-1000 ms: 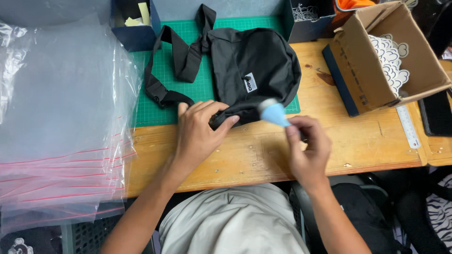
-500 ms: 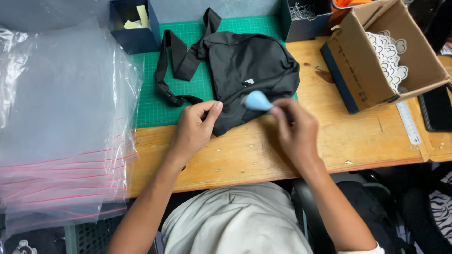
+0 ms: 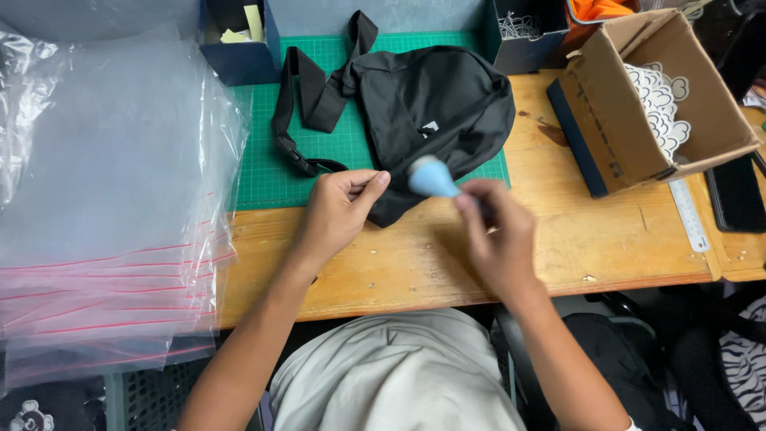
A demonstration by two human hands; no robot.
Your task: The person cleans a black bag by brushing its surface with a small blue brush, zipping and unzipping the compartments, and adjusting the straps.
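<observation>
blue tool [image 3: 432,176]: motion-blurred, kind unclear | black bag [image 3: 435,108]: near corner beside tool hidden under left hand [image 3: 339,211] | right hand [image 3: 495,239]: blurred

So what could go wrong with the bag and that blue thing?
The black bag hangs partly off the green mat, held only at its corner by the left hand, so it might slide. The blue tool in the right hand might snag the fabric.

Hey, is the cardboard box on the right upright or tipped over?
Tipped. The cardboard box lies on its side on the wooden table, its opening showing the white cutouts inside.
</observation>
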